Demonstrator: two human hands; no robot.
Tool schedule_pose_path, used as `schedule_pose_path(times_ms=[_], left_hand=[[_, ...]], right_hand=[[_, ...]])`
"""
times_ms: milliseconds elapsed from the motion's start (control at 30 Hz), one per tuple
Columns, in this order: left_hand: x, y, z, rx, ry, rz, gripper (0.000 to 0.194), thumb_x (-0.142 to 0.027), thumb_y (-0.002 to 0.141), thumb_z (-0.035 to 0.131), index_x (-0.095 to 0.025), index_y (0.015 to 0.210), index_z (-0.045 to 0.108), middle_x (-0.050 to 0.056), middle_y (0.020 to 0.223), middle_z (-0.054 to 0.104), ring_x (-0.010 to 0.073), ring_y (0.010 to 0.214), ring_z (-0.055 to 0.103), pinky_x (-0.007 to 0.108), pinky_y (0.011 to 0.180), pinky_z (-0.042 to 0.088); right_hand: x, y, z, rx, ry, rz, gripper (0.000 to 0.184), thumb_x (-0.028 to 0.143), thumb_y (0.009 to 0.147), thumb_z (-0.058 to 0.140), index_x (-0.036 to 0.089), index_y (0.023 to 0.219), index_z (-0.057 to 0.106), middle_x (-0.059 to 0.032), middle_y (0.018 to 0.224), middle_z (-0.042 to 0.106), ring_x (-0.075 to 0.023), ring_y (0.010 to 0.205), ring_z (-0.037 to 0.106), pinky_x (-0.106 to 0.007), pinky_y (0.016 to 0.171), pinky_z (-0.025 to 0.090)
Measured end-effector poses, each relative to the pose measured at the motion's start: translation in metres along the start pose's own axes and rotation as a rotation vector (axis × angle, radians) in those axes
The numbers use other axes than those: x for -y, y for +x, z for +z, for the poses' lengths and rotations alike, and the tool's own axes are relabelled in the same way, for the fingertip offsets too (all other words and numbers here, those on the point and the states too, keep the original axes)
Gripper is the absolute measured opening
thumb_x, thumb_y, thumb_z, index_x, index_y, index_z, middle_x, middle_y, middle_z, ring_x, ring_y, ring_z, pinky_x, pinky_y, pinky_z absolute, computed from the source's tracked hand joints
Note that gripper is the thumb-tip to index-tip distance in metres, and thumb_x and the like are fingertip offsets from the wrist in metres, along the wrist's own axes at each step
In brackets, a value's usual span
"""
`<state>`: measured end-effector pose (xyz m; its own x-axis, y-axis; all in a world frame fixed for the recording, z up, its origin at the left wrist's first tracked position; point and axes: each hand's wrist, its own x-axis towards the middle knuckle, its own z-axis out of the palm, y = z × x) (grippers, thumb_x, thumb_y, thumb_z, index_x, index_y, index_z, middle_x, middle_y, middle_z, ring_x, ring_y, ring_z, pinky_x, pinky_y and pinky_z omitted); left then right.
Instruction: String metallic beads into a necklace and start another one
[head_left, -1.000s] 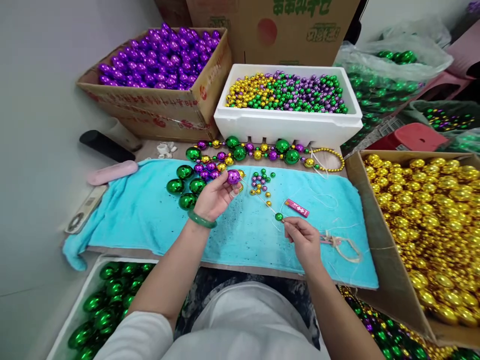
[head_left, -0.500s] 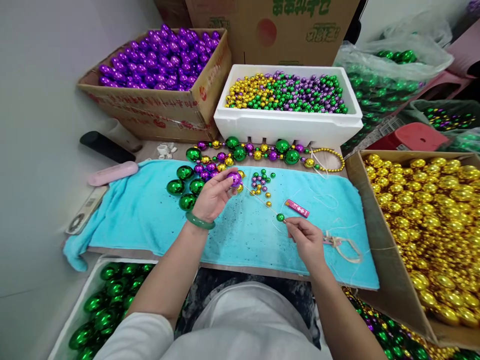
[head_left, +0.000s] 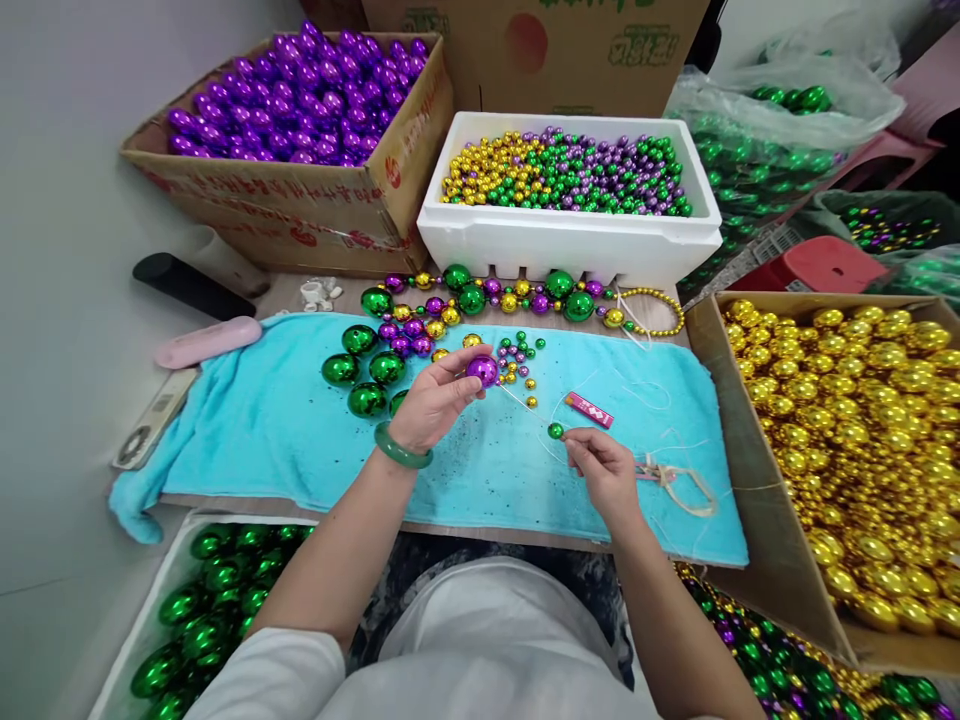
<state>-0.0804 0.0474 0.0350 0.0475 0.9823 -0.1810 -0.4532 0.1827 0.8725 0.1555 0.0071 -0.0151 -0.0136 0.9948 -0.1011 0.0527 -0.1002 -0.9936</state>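
Between the fingertips of my left hand (head_left: 435, 405) is a shiny purple bead (head_left: 482, 371). A thin pale string (head_left: 519, 401) runs from that bead toward my right hand (head_left: 602, 470). The right fingers are pinched at a small green bead (head_left: 555, 430) on the string; what exactly lies between the fingertips is hidden. Small loose green, purple and gold beads (head_left: 517, 355) lie just past the string. Large green beads (head_left: 341, 370) and purple ones (head_left: 401, 345) rest left of my left hand. Near my right hand are a pink lighter-like packet (head_left: 589, 409) and small scissors (head_left: 656, 472).
A blue towel (head_left: 255, 430) covers the table. Behind it lies a finished-looking bead strand (head_left: 540, 302). A purple-bead carton (head_left: 360, 200), a white foam box (head_left: 562, 240) and a gold-bead carton (head_left: 757, 500) border the towel. Green beads fill a tray (head_left: 142, 610) at lower left.
My left hand has moved slightly right and down with the purple bead, closer to the right hand. The right hand has barely moved. The whole view has shifted a little.
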Motion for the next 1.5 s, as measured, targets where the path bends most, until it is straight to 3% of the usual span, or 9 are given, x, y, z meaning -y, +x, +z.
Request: schedule_pose_path(times_ms=[267, 500, 700, 1033, 1233, 1367, 1500], left_hand=[[0.000, -0.004, 0.006, 0.127, -0.001, 0.013, 0.044, -0.027, 0.063, 0.084, -0.023, 0.105, 0.075, 0.009, 0.116, 0.068, 0.0165, 0.090, 0.063, 0.025, 0.072, 0.051], [-0.003, -0.010, 0.012, 0.159, 0.156, 0.135, 0.040, -0.027, 0.065, 0.084, -0.024, 0.105, 0.075, 0.008, 0.116, 0.069, 0.0241, 0.112, 0.060, 0.033, 0.096, 0.048], [-0.009, -0.018, 0.019, 0.225, 0.301, 0.249, 0.040, -0.025, 0.069, 0.081, -0.027, 0.109, 0.074, 0.008, 0.115, 0.066, 0.0238, 0.114, 0.057, 0.034, 0.099, 0.047], [-0.009, -0.021, 0.023, 0.193, 0.308, 0.272, 0.040, -0.026, 0.070, 0.081, -0.027, 0.109, 0.074, 0.007, 0.110, 0.065, 0.0218, 0.107, 0.057, 0.032, 0.096, 0.047], [-0.008, -0.020, 0.018, 0.170, 0.428, 0.307, 0.040, -0.027, 0.072, 0.080, -0.025, 0.111, 0.072, 0.006, 0.107, 0.062, 0.0190, 0.100, 0.058, 0.031, 0.090, 0.049], [-0.003, -0.019, 0.017, 0.242, 0.469, 0.239, 0.041, -0.028, 0.073, 0.078, -0.025, 0.114, 0.070, 0.007, 0.112, 0.061, 0.0194, 0.104, 0.058, 0.031, 0.091, 0.049], [0.014, -0.010, 0.015, 0.339, 0.611, 0.084, 0.058, -0.027, 0.073, 0.077, -0.025, 0.129, 0.059, 0.008, 0.120, 0.058, 0.0142, 0.084, 0.060, 0.031, 0.081, 0.052]], right_hand=[[-0.004, 0.005, -0.006, 0.038, 0.070, 0.072, 0.019, 0.038, 0.069, 0.068, 0.018, 0.070, 0.069, 0.0025, 0.048, 0.052, -0.0098, 0.044, 0.042, -0.024, 0.044, 0.034], [-0.017, 0.006, -0.005, 0.035, 0.118, 0.121, 0.020, 0.038, 0.070, 0.070, 0.018, 0.073, 0.068, 0.0022, 0.052, 0.055, -0.0096, 0.045, 0.043, -0.023, 0.043, 0.033], [-0.029, 0.009, -0.005, 0.068, 0.174, 0.156, 0.024, 0.040, 0.070, 0.072, 0.018, 0.077, 0.068, 0.0020, 0.055, 0.055, -0.0088, 0.046, 0.043, -0.022, 0.042, 0.030], [-0.034, 0.007, -0.002, 0.112, 0.279, 0.220, 0.024, 0.040, 0.071, 0.074, 0.017, 0.076, 0.068, 0.0017, 0.056, 0.057, -0.0081, 0.046, 0.043, -0.021, 0.043, 0.028], [-0.031, 0.007, -0.002, 0.117, 0.219, 0.176, 0.024, 0.041, 0.071, 0.073, 0.018, 0.075, 0.067, 0.0024, 0.055, 0.055, -0.0079, 0.045, 0.042, -0.021, 0.042, 0.028], [-0.029, 0.007, 0.001, 0.126, 0.233, 0.184, 0.023, 0.040, 0.070, 0.074, 0.018, 0.075, 0.068, 0.0019, 0.054, 0.056, -0.0082, 0.045, 0.042, -0.021, 0.041, 0.028], [-0.025, 0.008, 0.004, 0.099, 0.293, 0.189, 0.022, 0.038, 0.071, 0.074, 0.018, 0.077, 0.067, 0.0022, 0.055, 0.056, -0.0077, 0.045, 0.043, -0.021, 0.042, 0.029]])
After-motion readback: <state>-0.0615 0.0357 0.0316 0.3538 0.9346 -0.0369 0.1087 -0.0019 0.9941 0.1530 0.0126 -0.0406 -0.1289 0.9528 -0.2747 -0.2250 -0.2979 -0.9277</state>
